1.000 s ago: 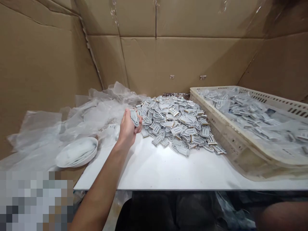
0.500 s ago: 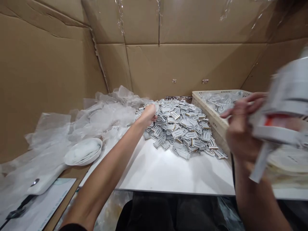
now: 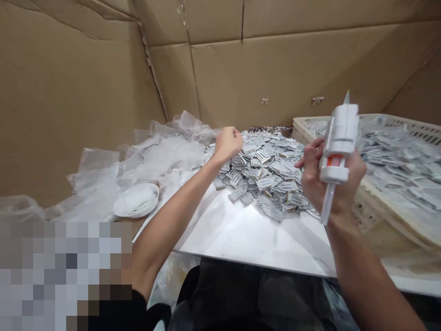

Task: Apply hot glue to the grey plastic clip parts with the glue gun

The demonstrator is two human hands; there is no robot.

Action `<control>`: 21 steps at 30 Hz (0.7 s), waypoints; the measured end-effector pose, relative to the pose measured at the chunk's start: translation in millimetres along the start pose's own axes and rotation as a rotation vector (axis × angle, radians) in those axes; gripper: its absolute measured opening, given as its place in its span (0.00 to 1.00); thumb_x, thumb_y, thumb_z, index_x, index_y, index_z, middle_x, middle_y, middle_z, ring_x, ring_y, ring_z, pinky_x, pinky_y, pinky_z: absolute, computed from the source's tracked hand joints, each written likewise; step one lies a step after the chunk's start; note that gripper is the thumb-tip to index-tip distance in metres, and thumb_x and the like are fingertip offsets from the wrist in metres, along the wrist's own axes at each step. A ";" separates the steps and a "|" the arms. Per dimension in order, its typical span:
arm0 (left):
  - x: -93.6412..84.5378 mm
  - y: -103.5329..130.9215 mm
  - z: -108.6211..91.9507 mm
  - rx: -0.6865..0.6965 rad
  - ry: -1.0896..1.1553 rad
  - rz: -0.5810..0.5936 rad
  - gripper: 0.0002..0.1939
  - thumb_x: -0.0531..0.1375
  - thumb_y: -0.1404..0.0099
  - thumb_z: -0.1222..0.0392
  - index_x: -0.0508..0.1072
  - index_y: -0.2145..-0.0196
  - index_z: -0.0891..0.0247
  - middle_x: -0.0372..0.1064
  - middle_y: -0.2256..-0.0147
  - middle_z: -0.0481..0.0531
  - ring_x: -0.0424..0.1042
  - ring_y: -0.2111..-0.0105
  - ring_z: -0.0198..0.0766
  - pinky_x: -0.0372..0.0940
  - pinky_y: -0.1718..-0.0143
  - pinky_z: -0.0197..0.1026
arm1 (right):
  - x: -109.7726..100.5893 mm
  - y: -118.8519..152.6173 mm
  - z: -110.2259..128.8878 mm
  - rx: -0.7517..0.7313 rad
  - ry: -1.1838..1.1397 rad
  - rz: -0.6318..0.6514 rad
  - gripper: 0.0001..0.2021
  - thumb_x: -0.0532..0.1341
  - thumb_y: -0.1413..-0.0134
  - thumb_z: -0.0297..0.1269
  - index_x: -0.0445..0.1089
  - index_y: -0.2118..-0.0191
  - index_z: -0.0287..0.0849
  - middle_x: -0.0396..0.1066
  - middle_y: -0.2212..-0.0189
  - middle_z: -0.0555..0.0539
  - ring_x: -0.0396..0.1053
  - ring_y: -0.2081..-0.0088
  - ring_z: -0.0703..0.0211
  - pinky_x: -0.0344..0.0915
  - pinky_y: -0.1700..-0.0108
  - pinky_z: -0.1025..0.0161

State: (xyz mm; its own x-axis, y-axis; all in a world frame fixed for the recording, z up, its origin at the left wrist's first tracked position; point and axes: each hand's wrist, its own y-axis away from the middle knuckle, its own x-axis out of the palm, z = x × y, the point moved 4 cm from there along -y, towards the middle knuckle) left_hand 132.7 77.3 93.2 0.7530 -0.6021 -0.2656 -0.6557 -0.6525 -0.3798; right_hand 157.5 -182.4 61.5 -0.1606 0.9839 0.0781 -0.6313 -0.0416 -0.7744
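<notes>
Right fingers: wrapped round the grip of the white glue gun [image 3: 341, 133], partly hidden behind its body; looks like a firm hold by the right hand [image 3: 315, 181]. Trigger contact: can't tell. Left hand [image 3: 227, 145]: fingers curled in, tips turned away; can't tell if a piece is pinched there.

Gun: nozzle at 12 to 1 o'clock, clear glue stick [image 3: 327, 204] out the back at about 7. Judging by looks: light, hard plastic shell, slightly nose-heavy. Hold by the grip, fingers well clear of the nozzle, which may be hot. Stick probably bends a bit; don't let it snag the wrist.

Pile of flat grey pieces [image 3: 272, 181] lies between the hands; left hand at its 10 o'clock, gun at its 3. Pieces look thin, stiff, light, smooth, so likely to slide on each other. Pinch by the edges. Slots and narrow loops are probably the weak spots.

Further out: clear plastic bags [image 3: 148, 161] at 9 o'clock of the left hand, flimsy; white bowl [image 3: 157, 195] at 8. Slotted crate [image 3: 374, 211] at 3 to 4 o'clock of the right hand, bagged pieces inside. White table [image 3: 255, 234] under the pile.
</notes>
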 end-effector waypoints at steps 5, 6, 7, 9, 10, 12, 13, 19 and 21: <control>-79.9 35.5 -8.0 -0.003 0.139 0.038 0.11 0.50 0.45 0.75 0.62 0.80 0.64 0.70 0.73 0.58 0.68 0.73 0.36 0.54 0.74 0.37 | 7.8 1.8 13.4 -0.016 -0.111 0.030 0.15 0.69 0.36 0.44 0.63 0.65 0.45 0.69 0.65 0.47 0.68 0.74 0.61 0.63 0.73 0.60; -91.4 45.0 -15.1 0.051 0.205 0.035 0.10 0.50 0.48 0.75 0.60 0.81 0.64 0.70 0.72 0.57 0.69 0.71 0.34 0.58 0.71 0.36 | 11.1 1.7 13.7 0.012 -0.177 0.080 0.17 0.69 0.37 0.44 0.61 0.66 0.44 0.67 0.64 0.48 0.67 0.74 0.63 0.61 0.75 0.61; -100.1 54.9 -23.7 0.139 0.353 0.052 0.10 0.51 0.49 0.75 0.58 0.83 0.64 0.69 0.74 0.56 0.69 0.71 0.34 0.61 0.68 0.36 | 14.7 1.7 13.6 0.042 -0.238 0.142 0.19 0.70 0.37 0.45 0.59 0.66 0.44 0.65 0.64 0.49 0.66 0.75 0.64 0.58 0.77 0.63; -106.3 72.9 -35.4 0.211 0.571 0.155 0.12 0.53 0.47 0.73 0.57 0.83 0.63 0.61 0.80 0.53 0.71 0.71 0.36 0.66 0.60 0.39 | 21.9 2.9 12.1 0.124 -0.345 0.280 0.21 0.70 0.37 0.47 0.56 0.66 0.44 0.62 0.65 0.51 0.65 0.75 0.66 0.54 0.80 0.65; -105.8 79.9 -38.0 0.223 0.629 0.177 0.11 0.53 0.46 0.71 0.58 0.83 0.62 0.59 0.80 0.52 0.70 0.72 0.37 0.66 0.61 0.40 | 24.5 3.8 11.2 0.164 -0.389 0.332 0.22 0.70 0.37 0.47 0.55 0.66 0.44 0.61 0.66 0.52 0.65 0.75 0.67 0.52 0.80 0.66; -96.8 88.8 -37.9 0.243 0.625 0.202 0.09 0.53 0.43 0.69 0.64 0.79 0.63 0.64 0.78 0.53 0.71 0.72 0.37 0.66 0.62 0.41 | 28.0 5.3 10.1 0.236 -0.496 0.386 0.23 0.71 0.39 0.46 0.55 0.65 0.44 0.59 0.67 0.53 0.64 0.75 0.67 0.51 0.80 0.67; -88.4 91.3 -35.5 0.251 0.573 0.217 0.07 0.53 0.43 0.68 0.69 0.76 0.64 0.69 0.74 0.55 0.72 0.70 0.38 0.67 0.62 0.42 | 29.7 5.9 10.3 0.273 -0.558 0.408 0.23 0.72 0.40 0.44 0.54 0.66 0.44 0.58 0.67 0.53 0.63 0.75 0.68 0.49 0.81 0.68; -9.8 117.7 -19.5 0.475 0.113 0.543 0.38 0.56 0.47 0.73 0.66 0.37 0.61 0.64 0.34 0.61 0.64 0.34 0.48 0.68 0.44 0.48 | 29.4 8.2 40.0 0.355 -0.744 0.481 0.25 0.72 0.44 0.39 0.50 0.67 0.44 0.58 0.67 0.53 0.52 0.81 0.72 0.42 0.84 0.68; 13.6 136.4 -21.4 0.614 0.058 0.672 0.41 0.59 0.41 0.71 0.59 0.31 0.59 0.59 0.30 0.60 0.61 0.32 0.50 0.64 0.36 0.53 | 16.3 13.0 57.6 0.354 -0.786 0.459 0.24 0.71 0.43 0.37 0.50 0.68 0.44 0.58 0.67 0.54 0.44 0.84 0.74 0.41 0.85 0.65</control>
State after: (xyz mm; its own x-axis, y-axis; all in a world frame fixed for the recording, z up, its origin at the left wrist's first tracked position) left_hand 52.4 -29.7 56.8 0.2079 -0.7999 -0.5630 -0.7982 0.1939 -0.5704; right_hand 102.9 -176.9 88.9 -0.8270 0.4676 0.3121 -0.5516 -0.5679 -0.6109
